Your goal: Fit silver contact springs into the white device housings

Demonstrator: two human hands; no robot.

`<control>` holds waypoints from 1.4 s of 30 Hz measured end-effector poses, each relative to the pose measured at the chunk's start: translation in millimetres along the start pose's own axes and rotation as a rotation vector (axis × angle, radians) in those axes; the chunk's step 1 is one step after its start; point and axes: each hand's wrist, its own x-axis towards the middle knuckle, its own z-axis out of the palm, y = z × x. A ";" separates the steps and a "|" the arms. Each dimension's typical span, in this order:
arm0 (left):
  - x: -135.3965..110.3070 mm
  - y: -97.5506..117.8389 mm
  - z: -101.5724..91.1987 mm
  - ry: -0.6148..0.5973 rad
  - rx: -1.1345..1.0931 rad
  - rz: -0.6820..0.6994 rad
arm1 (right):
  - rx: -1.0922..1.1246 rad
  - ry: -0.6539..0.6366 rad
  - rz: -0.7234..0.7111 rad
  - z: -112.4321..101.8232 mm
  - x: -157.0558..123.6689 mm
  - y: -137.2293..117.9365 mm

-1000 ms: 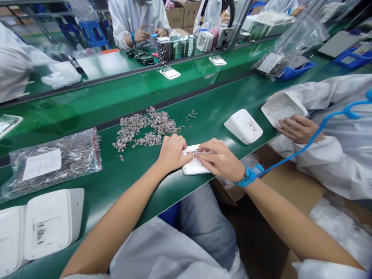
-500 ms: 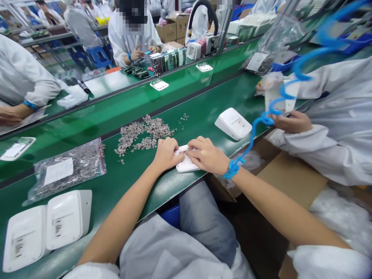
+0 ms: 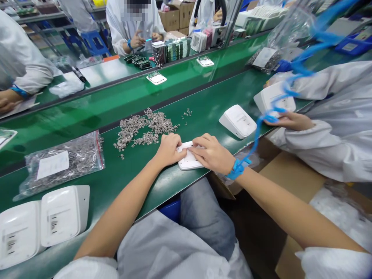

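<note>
A white plastic housing (image 3: 190,162) lies on the green bench in front of me, partly covered by my hands. My left hand (image 3: 169,150) grips its left side, the thumb pressed onto the top face. From the right, my right hand (image 3: 213,154) reaches over the housing with its fingers pinched together at the surface. Whatever sits between those fingertips is too small or too hidden to make out. Just beyond my hands is a loose pile of small metal pins or screws (image 3: 158,123). A blue wristband (image 3: 238,168) with a coiled cord circles my right wrist.
Two white housings (image 3: 59,217) stand at the lower left, near a zip bag of metal pieces (image 3: 62,162). Another housing (image 3: 240,121) is on the right, beside a co-worker's hand (image 3: 292,121) holding one. White-framed boards (image 3: 157,78) lie on the green strip behind. Below the bench is an open carton (image 3: 290,170).
The view has shifted slightly. My hands stay on the housing with almost the same hold. The co-worker at the right has turned a white housing, and its broad face now shows.
</note>
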 end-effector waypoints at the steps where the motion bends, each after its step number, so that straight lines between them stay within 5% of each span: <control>1: 0.2 -0.3 0.4 0.004 -0.003 0.006 | 0.002 0.003 0.007 0.5 -0.4 0.1; 6: 0.3 -1.4 2.3 0.014 0.003 0.018 | 0.143 0.062 0.078 3.0 0.7 3.9; 12: -1.9 0.2 3.0 0.002 0.004 0.006 | 0.142 -0.022 0.247 5.2 14.6 4.8; 27: -2.2 2.2 5.9 -0.012 0.009 0.014 | 0.113 -0.046 0.245 6.7 22.5 3.5; 30: 0.3 1.8 6.4 -0.012 0.002 0.007 | 0.154 -0.012 0.269 6.9 23.4 -1.7; 33: -1.9 7.6 -1.9 -0.044 0.044 -0.031 | 0.261 0.156 0.343 -0.7 19.8 2.2; 37: -38.4 28.0 -34.3 -0.148 0.271 -0.213 | 0.055 0.457 0.602 -13.1 -5.2 40.3; 39: -75.3 34.8 -53.5 -0.161 0.408 -0.372 | -0.243 0.419 0.767 -12.0 -20.7 64.4; 42: -139.6 31.4 -80.6 -0.106 0.571 -0.683 | -0.464 0.190 0.926 -2.2 -34.9 79.2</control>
